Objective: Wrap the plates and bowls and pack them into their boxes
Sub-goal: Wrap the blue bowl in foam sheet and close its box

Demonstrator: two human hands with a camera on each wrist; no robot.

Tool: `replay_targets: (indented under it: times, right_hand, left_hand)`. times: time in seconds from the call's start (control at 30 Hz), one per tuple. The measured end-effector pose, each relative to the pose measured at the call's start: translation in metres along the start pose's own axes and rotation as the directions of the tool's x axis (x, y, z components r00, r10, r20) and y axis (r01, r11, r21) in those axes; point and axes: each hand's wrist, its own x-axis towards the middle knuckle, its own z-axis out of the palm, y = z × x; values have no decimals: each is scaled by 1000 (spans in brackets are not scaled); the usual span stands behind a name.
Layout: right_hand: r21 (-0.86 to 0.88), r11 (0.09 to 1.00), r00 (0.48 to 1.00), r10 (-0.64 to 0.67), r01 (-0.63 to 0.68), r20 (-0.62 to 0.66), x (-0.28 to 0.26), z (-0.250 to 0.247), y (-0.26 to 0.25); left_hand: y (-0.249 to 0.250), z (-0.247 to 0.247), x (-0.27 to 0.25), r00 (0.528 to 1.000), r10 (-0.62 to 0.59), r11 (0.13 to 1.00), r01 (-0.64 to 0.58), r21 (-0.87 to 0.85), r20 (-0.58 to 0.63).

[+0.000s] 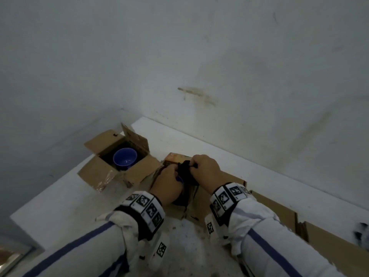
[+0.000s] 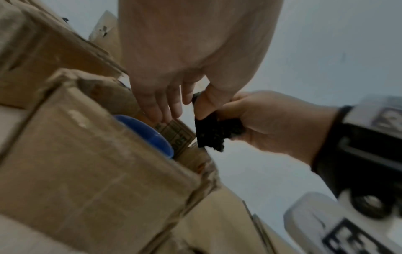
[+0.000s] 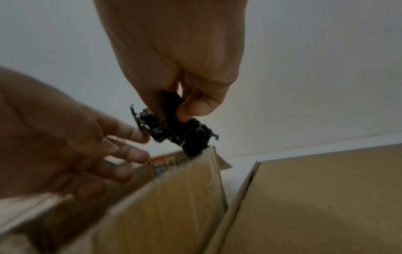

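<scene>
A blue bowl (image 1: 124, 160) sits in an open cardboard box (image 1: 137, 173) at the left of the white table. A second box (image 1: 176, 156) stands in the middle under both hands, with a blue bowl (image 2: 147, 132) inside it, mostly hidden. My right hand (image 1: 203, 166) pinches a crumpled black wrap (image 3: 174, 127) above this box's rim. The wrap (image 2: 215, 134) hangs down into the box. My left hand (image 2: 187, 106) reaches over the box with straight fingers (image 3: 139, 136), and its thumb touches the wrap.
Flattened cardboard sheets (image 1: 279, 212) lie to the right, close to the middle box. The table (image 1: 69, 196) ends at a wall behind and at an edge on the left. Clear tape hangs from the left box's front flap (image 1: 103, 181).
</scene>
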Motion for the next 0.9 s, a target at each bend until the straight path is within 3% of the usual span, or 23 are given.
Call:
replay_targets:
  times: [0.1,0.3,0.4,0.53,0.7,0.9]
  right_hand:
    - [-177,980,995,-80,90,63,7,19,-8]
    - [-554,790,945,-96,264,314,15,42,-15]
    - [-568,786,944,-61,246,325,15,45,-17]
    - [-465,868,976,-90,175,199,17,39,-18]
    - [-476,844,945,-104,249,311,14,41,-8]
    - [-536,801,945,-108,267,309,14,48,-3]
  left_hand:
    - [-25,-1,3,998,67,948,-63,312,-3]
    - [-46,0,17,982,184,898,-181,400,31]
    - [-49,2,21,982,178,880,-186,436,59]
    - [-55,9,29,981,184,875,-194,443,65]
    - [-56,11,30,987,141,921,-158,357,71]
    - [-54,9,29,992,105,942,-123,312,75]
